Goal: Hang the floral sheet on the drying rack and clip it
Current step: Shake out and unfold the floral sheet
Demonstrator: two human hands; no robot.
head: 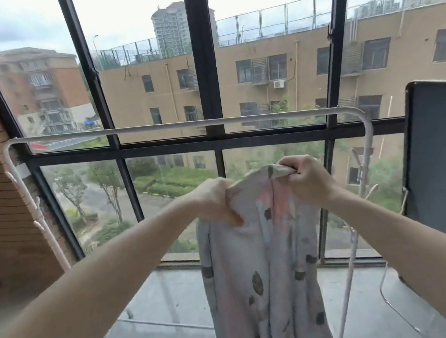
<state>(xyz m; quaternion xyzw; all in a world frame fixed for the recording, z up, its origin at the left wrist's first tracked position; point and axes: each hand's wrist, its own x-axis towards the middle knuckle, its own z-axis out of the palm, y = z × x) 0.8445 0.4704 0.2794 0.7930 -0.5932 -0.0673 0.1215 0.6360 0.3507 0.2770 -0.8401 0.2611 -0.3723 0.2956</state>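
Head view: floral sheet [262,266] bunched, long axis vertical, hanging down from both hands, near side of drying rack [149,128] top bar. Left hand [217,201] grips upper edge; right hand [305,176] pinches top corner.

Both hands, left hand [215,200] and right hand [306,176], grip the floral sheet [264,274] below the rack bar [178,126].

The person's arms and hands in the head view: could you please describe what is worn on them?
Both forearms are bare, with no sleeves in view. The left hand and right hand wear no gloves, and no watch, bracelet or ring shows.
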